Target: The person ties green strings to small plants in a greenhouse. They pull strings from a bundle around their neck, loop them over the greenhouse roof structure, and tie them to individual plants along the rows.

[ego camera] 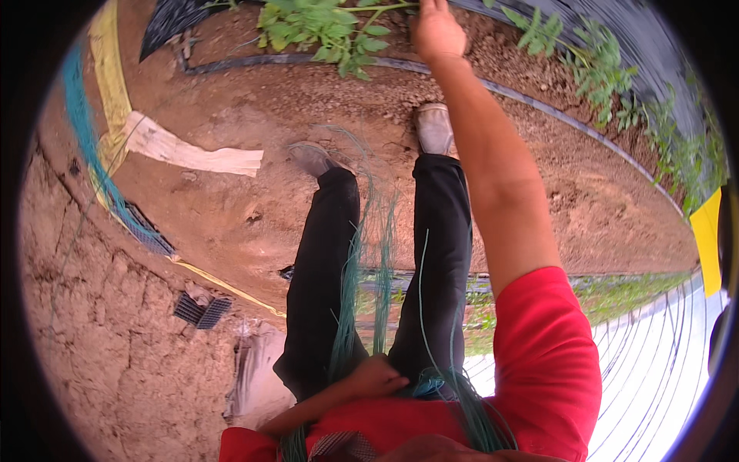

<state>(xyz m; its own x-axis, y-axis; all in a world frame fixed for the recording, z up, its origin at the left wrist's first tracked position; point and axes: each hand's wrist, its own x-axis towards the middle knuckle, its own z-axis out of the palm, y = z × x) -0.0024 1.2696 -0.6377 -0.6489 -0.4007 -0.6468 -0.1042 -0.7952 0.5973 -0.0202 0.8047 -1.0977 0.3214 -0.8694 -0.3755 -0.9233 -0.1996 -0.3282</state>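
Observation:
My left hand [375, 376] is at my waist, fingers curled around the upper end of green twine strands [382, 312]. More green twine [346, 306] hangs beside it along my left trouser leg. Another bundle of twine [476, 418] lies at my waist on the right. My right arm reaches far out, and my right hand [440, 34] is at the top edge of the picture, its fingertips cut off. A leafy green plant [323, 26], like a tomato plant, has its stem running up to those fingers. Whether they grip the stem is hidden.
A dark irrigation hose [554, 107] runs along the bed past black plastic film [646, 46] and more plants [600, 69]. On the soil lie a pale strip [196, 153], yellow strapping [109, 75], a blue-green twine bundle [86, 127] and black trays [202, 310]. My shoes [434, 128] stand on bare earth.

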